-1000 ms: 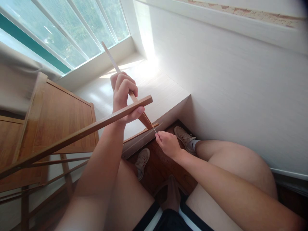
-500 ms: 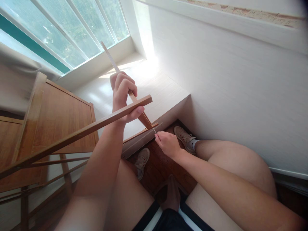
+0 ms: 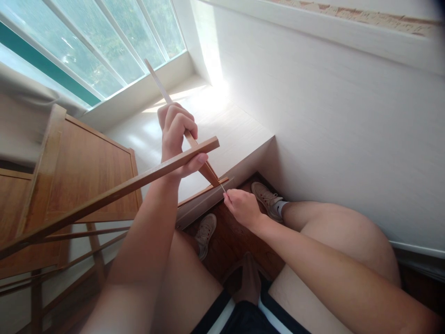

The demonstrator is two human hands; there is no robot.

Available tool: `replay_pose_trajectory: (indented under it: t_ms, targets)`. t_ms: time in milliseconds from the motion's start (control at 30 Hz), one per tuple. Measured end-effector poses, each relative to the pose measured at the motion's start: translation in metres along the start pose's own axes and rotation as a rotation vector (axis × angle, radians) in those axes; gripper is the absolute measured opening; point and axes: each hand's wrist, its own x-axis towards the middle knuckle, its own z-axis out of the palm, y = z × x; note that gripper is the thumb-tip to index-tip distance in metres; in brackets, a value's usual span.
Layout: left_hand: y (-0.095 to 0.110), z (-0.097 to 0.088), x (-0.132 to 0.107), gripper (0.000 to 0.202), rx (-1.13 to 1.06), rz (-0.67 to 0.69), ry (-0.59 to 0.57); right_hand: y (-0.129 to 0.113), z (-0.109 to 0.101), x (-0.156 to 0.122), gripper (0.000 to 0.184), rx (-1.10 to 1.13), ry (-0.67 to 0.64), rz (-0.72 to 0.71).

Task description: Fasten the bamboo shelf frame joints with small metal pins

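Note:
My left hand (image 3: pixel 178 134) is wrapped round a wooden bar (image 3: pixel 190 140) that slants from near the window down to the right. The bar's lower end meets a short flat wooden strip (image 3: pixel 223 180) beside the ledge edge. A longer wooden rail (image 3: pixel 139 184) crosses in front of my left wrist, under its fingers and above the thumb. At the bar's lower end, my right hand (image 3: pixel 243 207) pinches a thin metal rod (image 3: pixel 223 188) whose tip touches the wood. The rod's other end is hidden in my fingers, and its kind does not show.
A wooden chair-like piece with a panel (image 3: pixel 90 167) and thin crossbars stands on the left. A white ledge (image 3: pixel 239 134) meets a white wall (image 3: pixel 330 130). Behind is a barred window (image 3: pixel 104 37). My shoes (image 3: pixel 206 235) rest on a dark wooden floor (image 3: pixel 229 243).
Almost nothing differs. The view and my left hand with the wooden bar have shifted very slightly; my right hand stays at the bar's lower end with the rod.

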Motion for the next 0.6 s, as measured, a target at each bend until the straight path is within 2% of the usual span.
replay_pose_trajectory:
  t_ms: [333, 600]
  targets:
    - [-0.0015, -0.003, -0.0009, 0.057, 0.01, -0.012, -0.03, -0.0031, 0.0023, 0.0004, 0.039, 0.083, -0.009, 0.049]
    - [-0.0009, -0.0015, -0.001, 0.058, -0.038, -0.011, -0.025, -0.0017, 0.009, 0.0006, 0.039, 0.349, -0.004, 0.103]
